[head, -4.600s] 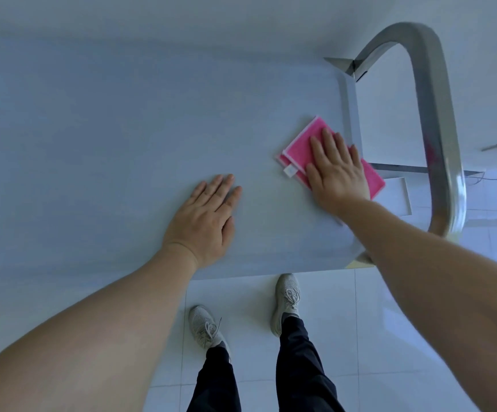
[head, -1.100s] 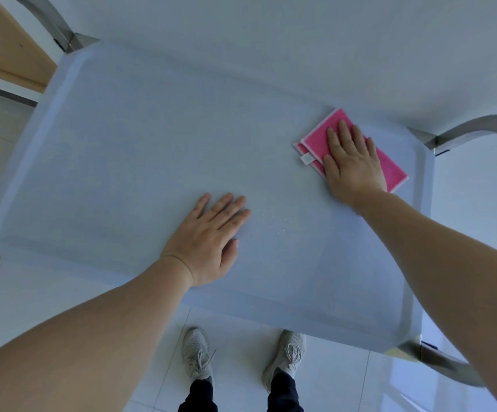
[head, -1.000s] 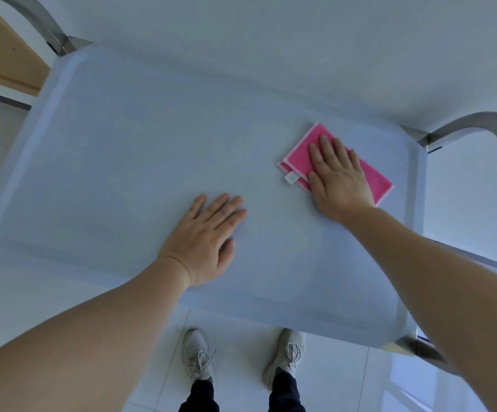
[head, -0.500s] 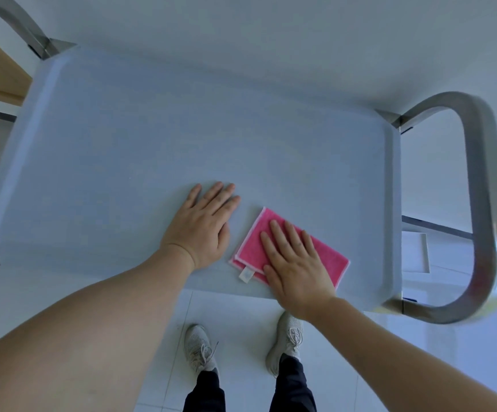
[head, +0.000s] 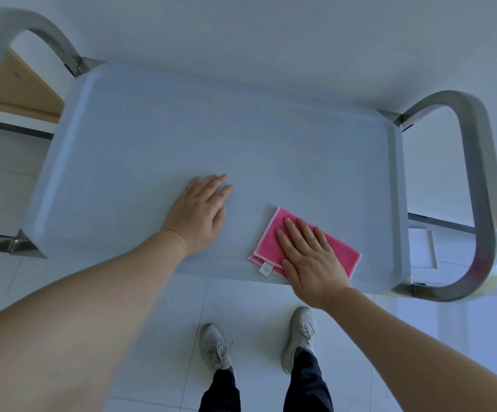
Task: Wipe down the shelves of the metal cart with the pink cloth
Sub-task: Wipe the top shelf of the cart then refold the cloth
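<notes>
A: Head view, straight down: what is the right hand (head: 312,263) doing?

B: It lies flat on the pink cloth (head: 339,251), fingers straight and slightly spread, pressing the cloth onto the top shelf (head: 211,138) of the metal cart (head: 399,203). Nothing is curled round the cloth; the palm simply bears on it.

A: Where does the cloth sit, taken from that hand?

B: Directly beneath the palm and fingers. The folded pink rectangle sticks out past the fingertips on the far side and past the hand toward the right. A small white tag (head: 265,268) hangs from its near corner, just left of the thumb. The near edge of the shelf runs just under the heel of the hand.

A: And the left hand (head: 199,215)?

B: Also flat and relaxed, palm down on the bare shelf, to the left of the cloth-pressing hand and a little farther from the body. It touches the shelf only; there is a clear strip of shelf between it and the cloth.

A: What lies beyond the hands?

B: To the right of the pressing hand, past the raised shelf rim, a curved steel handle (head: 479,179) loops round. A matching handle (head: 33,34) stands far to the left, beyond the left hand. Below both wrists, on the white tiled floor (head: 256,316), are two pale sneakers (head: 214,346) and dark trouser legs (head: 306,382).
</notes>
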Available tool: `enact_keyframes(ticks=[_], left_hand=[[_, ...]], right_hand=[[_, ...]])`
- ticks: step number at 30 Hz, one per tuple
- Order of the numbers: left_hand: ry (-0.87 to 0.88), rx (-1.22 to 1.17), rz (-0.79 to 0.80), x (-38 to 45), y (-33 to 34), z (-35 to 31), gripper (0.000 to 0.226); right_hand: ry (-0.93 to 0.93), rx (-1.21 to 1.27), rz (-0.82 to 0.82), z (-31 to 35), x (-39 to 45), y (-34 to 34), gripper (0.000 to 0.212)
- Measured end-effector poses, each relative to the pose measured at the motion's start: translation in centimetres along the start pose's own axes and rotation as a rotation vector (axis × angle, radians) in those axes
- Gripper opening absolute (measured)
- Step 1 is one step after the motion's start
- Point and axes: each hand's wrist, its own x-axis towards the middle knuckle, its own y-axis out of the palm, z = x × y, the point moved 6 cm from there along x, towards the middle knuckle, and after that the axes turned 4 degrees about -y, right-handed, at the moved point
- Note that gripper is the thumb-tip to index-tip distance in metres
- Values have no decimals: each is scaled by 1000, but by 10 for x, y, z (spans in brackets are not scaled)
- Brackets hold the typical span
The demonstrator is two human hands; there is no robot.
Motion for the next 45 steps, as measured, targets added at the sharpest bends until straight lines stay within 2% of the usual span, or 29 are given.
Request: enact_keyframes(ticks=[5,9,15,23,35,45], left_hand=[[-84,95,61,-18,1,44,56],[-86,85,59,-17,5,47,57],[-71,65,48,-16,5,51,56],[-62,68,43,-17,7,51,54],[-75,99,28,-15,11,53,53],[-71,102,15,-14,10,54,52]], right_hand=[[5,-11,-1,3,1,-4,56],[-14,-24,31,6,3,-4,56],[-186,-78,67,35,37,-8,57],[-238,-103,-19,18,61,-19,56],[28,-64,-135,-100,176,-72,61],[122,-39,-197,-114,229,-96,57]])
